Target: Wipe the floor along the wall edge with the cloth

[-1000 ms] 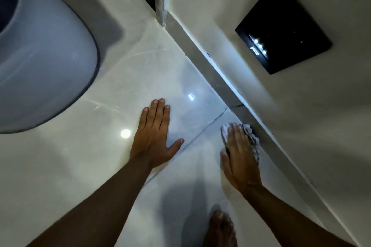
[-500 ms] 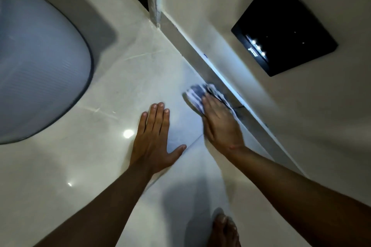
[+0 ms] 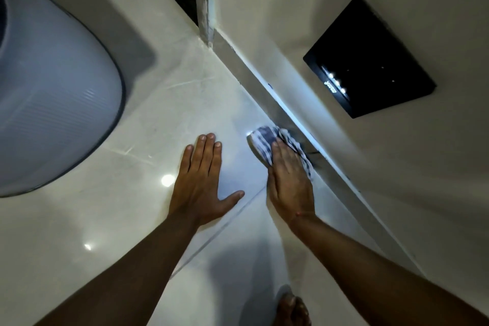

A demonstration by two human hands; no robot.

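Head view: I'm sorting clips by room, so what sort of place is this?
Probably an indoor room of a home: glossy pale floor tiles, a skirting strip under a painted wall, and a black panel on that wall.

dim, bluish | glare spots on floor [image 3: 167,180] | soft arm shadows | wide-angle edge warp

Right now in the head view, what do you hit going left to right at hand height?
Pale rounded tub → left hand, flat on the floor → right hand, pressing the striped cloth → grey skirting → wall.
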